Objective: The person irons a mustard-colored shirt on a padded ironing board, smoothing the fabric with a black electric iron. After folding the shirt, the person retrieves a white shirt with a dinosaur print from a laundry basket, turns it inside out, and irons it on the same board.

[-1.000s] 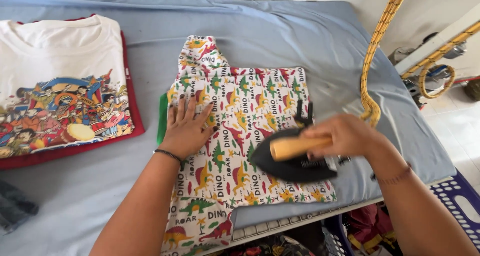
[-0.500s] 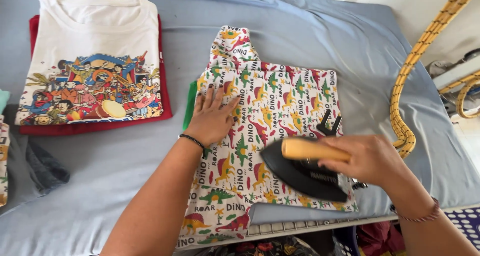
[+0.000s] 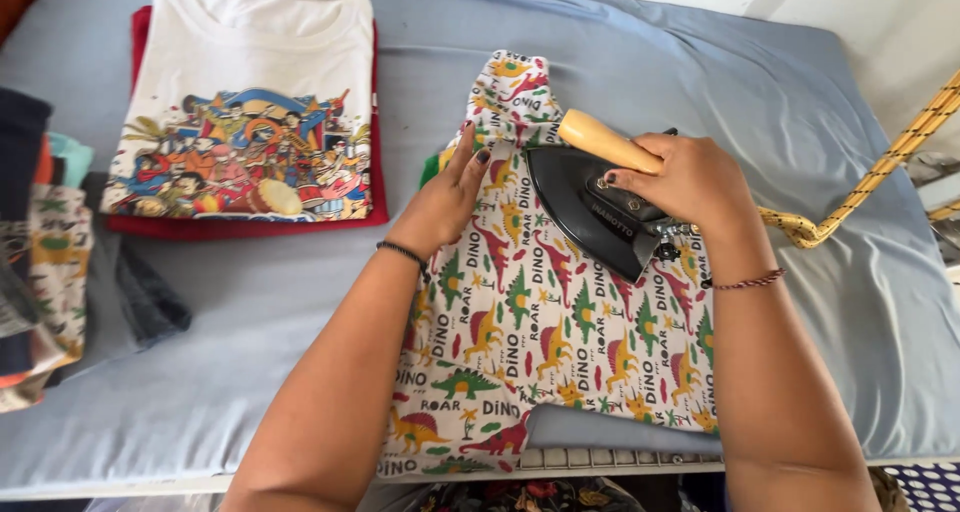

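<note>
A view from above onto a padded table covered in grey-blue cloth [image 3: 640,82], which fills most of the frame.

Centre and lower centre: a small white garment printed with colourful dinosaurs [image 3: 540,342] lies flat on the cloth. Its lower edge reaches the near side of the table, and its upper end narrows to a strip in the upper middle. A sliver of something green shows at its left edge, too little to identify.

The right hand [image 3: 690,177], entering from the lower right, is wrapped tightly around the pale wooden handle of a black iron [image 3: 590,217]. The iron rests on the upper part of the garment, its pointed end toward the left. The fingers hide the rear of the handle. A thin bracelet circles this wrist.

The left hand [image 3: 450,197], entering from the bottom centre, lies flat with fingers spread, pressing the garment just left of the iron. It grips nothing. A dark band sits on its wrist.

Upper left: a folded white T-shirt with a busy cartoon print [image 3: 250,122] lies on a red garment, well apart from the hands.

Far left edge: a stack of folded clothes [image 3: 35,262], cut off by the frame.

Right: a yellow braided cord [image 3: 870,187] runs off the upper right corner; its link to the iron is hidden behind the hand.
</note>
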